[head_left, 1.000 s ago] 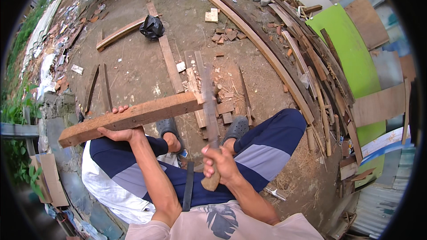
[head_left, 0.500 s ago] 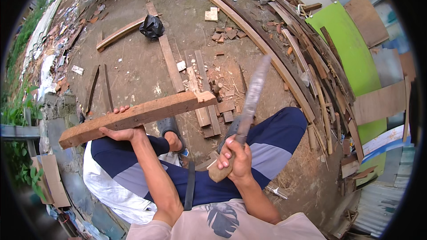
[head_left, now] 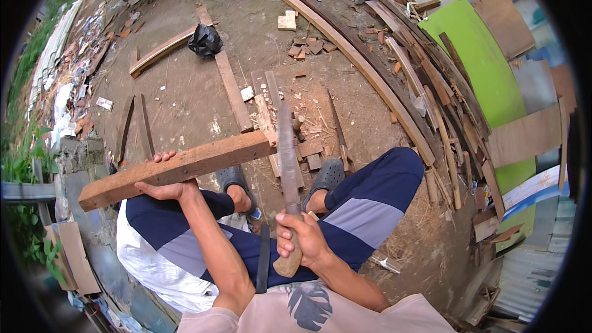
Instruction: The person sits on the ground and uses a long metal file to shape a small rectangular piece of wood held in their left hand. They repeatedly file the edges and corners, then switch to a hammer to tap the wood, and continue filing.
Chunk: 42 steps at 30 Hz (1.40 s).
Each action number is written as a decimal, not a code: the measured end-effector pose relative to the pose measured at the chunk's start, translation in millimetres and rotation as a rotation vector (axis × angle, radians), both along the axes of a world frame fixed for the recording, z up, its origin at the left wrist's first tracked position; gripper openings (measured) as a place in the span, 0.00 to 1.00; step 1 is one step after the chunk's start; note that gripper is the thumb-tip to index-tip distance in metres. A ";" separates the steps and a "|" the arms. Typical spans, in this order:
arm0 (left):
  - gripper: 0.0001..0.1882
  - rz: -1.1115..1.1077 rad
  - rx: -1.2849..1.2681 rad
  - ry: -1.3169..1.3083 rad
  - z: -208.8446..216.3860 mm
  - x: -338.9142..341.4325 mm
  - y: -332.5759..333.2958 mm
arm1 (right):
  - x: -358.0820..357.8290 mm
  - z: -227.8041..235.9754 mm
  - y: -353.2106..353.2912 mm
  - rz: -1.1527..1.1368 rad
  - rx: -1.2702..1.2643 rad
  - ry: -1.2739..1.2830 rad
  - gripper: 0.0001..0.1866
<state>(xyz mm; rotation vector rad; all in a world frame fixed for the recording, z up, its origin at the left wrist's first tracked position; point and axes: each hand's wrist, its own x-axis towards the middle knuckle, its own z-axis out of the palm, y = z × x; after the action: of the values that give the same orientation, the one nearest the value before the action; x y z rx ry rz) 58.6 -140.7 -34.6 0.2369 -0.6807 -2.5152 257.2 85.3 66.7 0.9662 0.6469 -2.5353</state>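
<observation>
A thick wooden beam (head_left: 179, 169) lies across my left hand (head_left: 169, 186), which grips it from below, fingertips showing on the far side and thumb on the near side. The beam slants up to the right above my left knee. My right hand (head_left: 302, 237) is wrapped round the wooden handle of a machete (head_left: 287, 160). Its long, worn blade points upward and away from me. The blade's upper part crosses in front of the beam's notched right end; whether they touch I cannot tell.
Between my clog-shod feet (head_left: 324, 179) lie planks (head_left: 262, 114), wood chips and small blocks. A black plastic bag (head_left: 205, 41) sits by wooden strips farther off. Long timbers (head_left: 364, 74) and a green panel (head_left: 478, 65) line the right side. A block wall (head_left: 86, 166) stands at the left.
My right hand has swung the machete leftward, from right of the beam's end to across it. My left hand keeps its grip, and the beam has barely shifted.
</observation>
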 end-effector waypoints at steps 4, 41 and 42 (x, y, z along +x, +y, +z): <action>0.38 -0.037 -0.025 0.037 -6.0 -1.0 -4.0 | -0.7 -1.2 20.6 -0.334 0.112 0.172 0.06; 0.35 -0.126 0.017 0.043 -15.9 -1.2 17.8 | -8.1 8.3 -1.5 -0.036 -0.192 -0.016 0.11; 0.34 -0.113 0.018 0.042 -14.1 -1.3 21.9 | -12.7 10.2 -3.8 0.026 0.003 -0.040 0.11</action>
<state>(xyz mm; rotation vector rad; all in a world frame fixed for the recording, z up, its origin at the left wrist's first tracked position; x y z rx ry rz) 57.3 -118.8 -48.7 0.1551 -0.6716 -2.6273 244.5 81.4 76.9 1.0007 0.6475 -2.4860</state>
